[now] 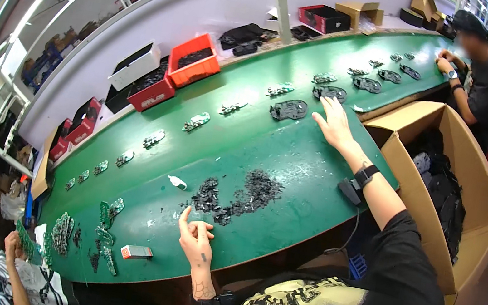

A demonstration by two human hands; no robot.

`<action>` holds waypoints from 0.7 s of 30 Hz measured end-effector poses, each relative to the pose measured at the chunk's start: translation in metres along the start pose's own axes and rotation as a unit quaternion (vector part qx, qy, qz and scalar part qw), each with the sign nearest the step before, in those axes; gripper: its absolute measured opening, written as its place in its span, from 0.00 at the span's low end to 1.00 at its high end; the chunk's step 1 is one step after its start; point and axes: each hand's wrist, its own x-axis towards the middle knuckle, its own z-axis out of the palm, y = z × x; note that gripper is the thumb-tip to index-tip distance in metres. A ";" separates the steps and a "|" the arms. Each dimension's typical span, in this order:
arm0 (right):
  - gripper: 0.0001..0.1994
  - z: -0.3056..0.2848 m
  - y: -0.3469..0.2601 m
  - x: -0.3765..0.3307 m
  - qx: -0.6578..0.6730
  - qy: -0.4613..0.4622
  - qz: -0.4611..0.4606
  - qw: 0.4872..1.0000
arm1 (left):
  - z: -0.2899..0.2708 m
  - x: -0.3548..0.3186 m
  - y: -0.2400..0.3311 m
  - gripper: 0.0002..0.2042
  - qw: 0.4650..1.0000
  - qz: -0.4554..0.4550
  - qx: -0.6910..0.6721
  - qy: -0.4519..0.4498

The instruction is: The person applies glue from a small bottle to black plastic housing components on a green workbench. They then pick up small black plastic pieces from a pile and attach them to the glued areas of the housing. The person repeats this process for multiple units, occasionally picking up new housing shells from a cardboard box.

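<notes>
Head view: the left hand (195,241), forefinger raised and other fingers curled, holds nothing by the pile of small black parts (237,196) near the green surface's (294,154) front edge. The right hand (335,123), spread flat and empty, lies beside a black moulded piece (289,109); a cardboard box (442,176) stands at the right edge.

I note a red bin (194,60) and a white bin (134,67) along the far edge of the green desk (293,160), with a small white bottle (177,183) lying mid-surface. An open cardboard box (441,182) of dark parts stands at the right, and a small orange-and-white box (136,252) lies near the front edge.
</notes>
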 end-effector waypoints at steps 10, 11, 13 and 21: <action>0.27 -0.071 -0.008 -0.068 0.157 -0.168 0.008 0.973 | 0.003 -0.002 0.002 0.21 1.000 0.000 0.024 -0.011; 0.26 -0.066 -0.003 -0.063 0.143 -0.148 0.000 0.979 | 0.003 -0.003 0.003 0.21 1.000 0.001 0.028 -0.013; 0.20 -0.052 0.004 -0.055 0.106 -0.088 -0.041 0.990 | 0.003 -0.002 0.002 0.21 0.999 0.004 0.037 -0.017; 0.05 -0.017 -0.007 -0.011 -0.045 -0.012 -0.165 0.985 | 0.002 0.000 0.001 0.21 1.000 -0.011 0.020 -0.007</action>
